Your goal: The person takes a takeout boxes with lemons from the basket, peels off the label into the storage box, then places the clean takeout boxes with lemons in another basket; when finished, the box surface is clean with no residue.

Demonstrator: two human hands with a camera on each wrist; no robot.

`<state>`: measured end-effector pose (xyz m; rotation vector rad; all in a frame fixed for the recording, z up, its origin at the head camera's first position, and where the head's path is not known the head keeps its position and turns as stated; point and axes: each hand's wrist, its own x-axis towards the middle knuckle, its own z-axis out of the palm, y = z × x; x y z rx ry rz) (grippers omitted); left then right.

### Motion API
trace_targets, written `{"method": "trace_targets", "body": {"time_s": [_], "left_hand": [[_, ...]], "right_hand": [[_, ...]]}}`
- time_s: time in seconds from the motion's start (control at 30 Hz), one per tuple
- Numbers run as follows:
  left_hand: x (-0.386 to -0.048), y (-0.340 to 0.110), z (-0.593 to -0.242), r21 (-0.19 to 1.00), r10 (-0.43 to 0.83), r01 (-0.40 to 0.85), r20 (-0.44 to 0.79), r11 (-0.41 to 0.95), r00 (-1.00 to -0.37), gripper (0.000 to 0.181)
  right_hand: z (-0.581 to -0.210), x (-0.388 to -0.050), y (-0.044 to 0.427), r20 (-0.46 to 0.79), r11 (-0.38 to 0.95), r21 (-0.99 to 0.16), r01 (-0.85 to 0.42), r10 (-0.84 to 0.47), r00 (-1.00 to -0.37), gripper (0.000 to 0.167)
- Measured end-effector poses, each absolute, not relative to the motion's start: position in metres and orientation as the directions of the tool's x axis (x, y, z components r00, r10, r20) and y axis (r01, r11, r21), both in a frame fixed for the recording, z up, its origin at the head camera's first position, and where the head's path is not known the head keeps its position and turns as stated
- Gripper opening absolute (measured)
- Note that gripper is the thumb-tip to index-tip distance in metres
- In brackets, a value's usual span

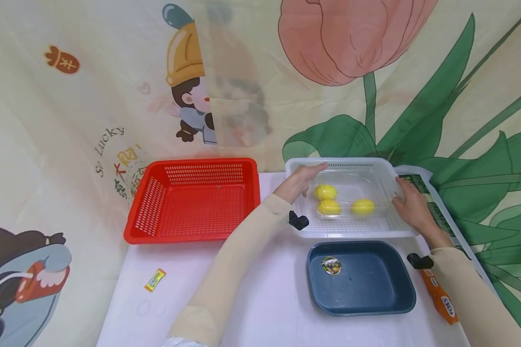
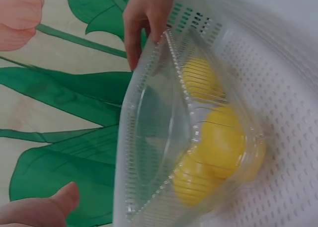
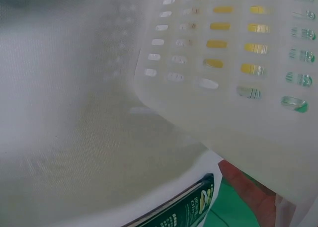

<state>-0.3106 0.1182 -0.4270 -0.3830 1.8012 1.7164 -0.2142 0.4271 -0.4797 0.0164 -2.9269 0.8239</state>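
Observation:
A white perforated basket (image 1: 356,231) stands at the back right. In it lies a clear plastic box (image 2: 164,113), through which three yellow lemons (image 1: 363,207) show. My right hand (image 1: 412,205) grips the basket's right rim, its thumb on the inner side. In the right wrist view, part of that hand (image 3: 248,192) appears beyond the basket's edge. My left hand (image 1: 299,182) reaches over the left back corner with its index finger stretched out. The left wrist view shows this hand (image 2: 39,212) apart from the basket wall, though most of its fingers are out of frame.
A red basket (image 1: 192,236) stands at the left. In front of the white basket sits a blue tray (image 1: 360,284). A small yellow packet (image 1: 155,280) lies front left, an orange package (image 1: 438,294) at the right. Dark green printed packaging (image 3: 184,207) lies beside the white basket; a patterned cloth hangs behind.

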Motion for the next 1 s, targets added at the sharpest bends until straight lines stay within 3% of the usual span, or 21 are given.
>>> {"method": "trace_targets", "body": {"time_s": [0.4,0.67,0.83,1.0], "left_hand": [[-0.303,0.096,-0.387,0.840,0.292,-0.539,-0.530,0.053,-0.797,0.101],[-0.298,0.059,-0.363,0.875,0.344,-0.478,-0.475,0.081,-0.810,0.090],[-0.291,0.034,-0.353,0.910,0.334,-0.398,-0.414,0.119,-0.847,0.090],[-0.279,0.015,-0.355,0.928,0.281,-0.272,-0.340,0.253,-0.897,0.090]], "right_hand": [[-0.478,-0.218,0.428,0.109,0.851,-0.523,-0.053,0.005,-0.994,0.064],[-0.476,-0.222,0.427,0.091,0.848,-0.529,-0.045,0.003,-0.996,0.063],[-0.477,-0.224,0.429,0.072,0.842,-0.538,-0.039,0.000,-0.997,0.063],[-0.476,-0.222,0.432,0.087,0.853,-0.520,-0.048,-0.003,-0.996,0.061]]}}
